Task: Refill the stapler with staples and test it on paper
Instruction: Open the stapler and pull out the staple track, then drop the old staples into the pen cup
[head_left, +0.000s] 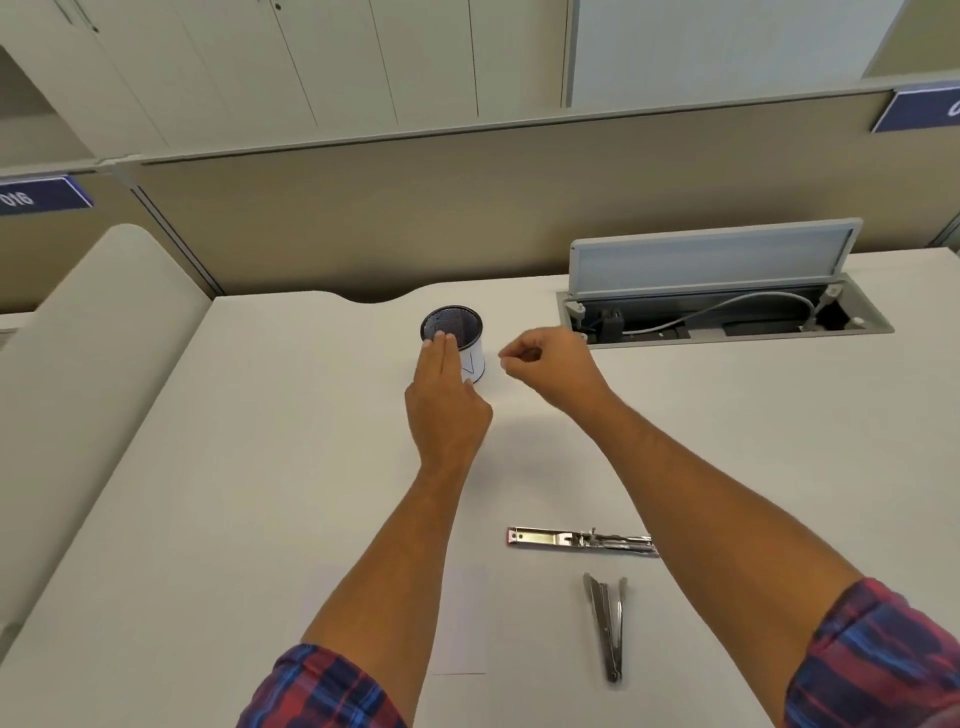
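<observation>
A metal stapler part (576, 539) lies flat on the white desk near my right forearm. A second hinged metal piece (608, 623) lies below it, splayed open. A white sheet of paper (462, 618) sits under my left forearm. At the far middle stands a round mesh cup (457, 327) with a white label. My left hand (444, 395) reaches to it, straight fingers touching its near rim. My right hand (545, 364) hovers just right of the cup with fingers curled; thumb and forefinger appear to pinch something tiny, too small to identify.
An open cable hatch (722, 306) with a raised lid and a grey cable is sunk in the desk (260, 441) at the back right. A beige partition wall runs behind the desk. A curved desk edge lies at the left.
</observation>
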